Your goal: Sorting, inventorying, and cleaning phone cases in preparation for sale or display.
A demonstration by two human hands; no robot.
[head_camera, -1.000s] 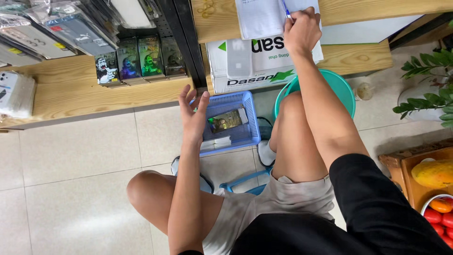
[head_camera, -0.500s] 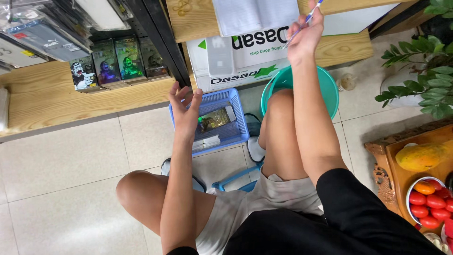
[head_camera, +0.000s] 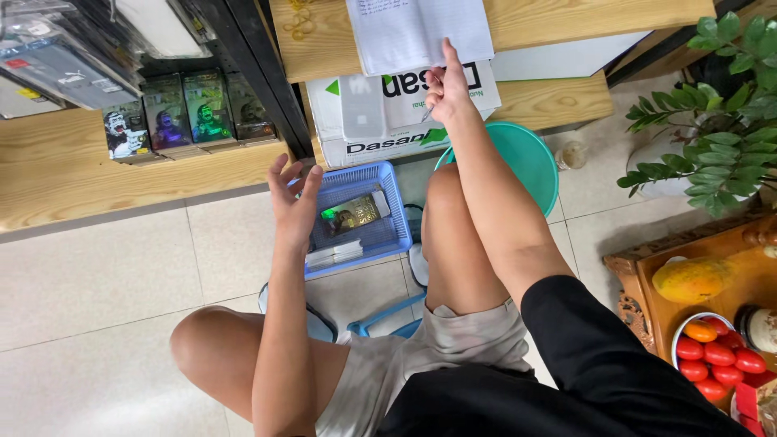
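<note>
My left hand hovers open with fingers spread, just left of a blue plastic basket on the floor that holds a dark shiny packet and flat white items. My right hand is raised toward a wooden shelf and pinches a thin pen, its tip near the lower edge of an open white notebook. Both of my bare knees are bent below the hands; I sit low on a blue stool.
A white cardboard box sits under the notebook. A teal round stool stands behind my right forearm. Boxed figures line the left wooden shelf. A potted plant and a wooden tray with a bowl of tomatoes are right.
My right hand has come down from the notebook page to its lower edge. My left hand stays open beside the basket. The view has shifted slightly.
</note>
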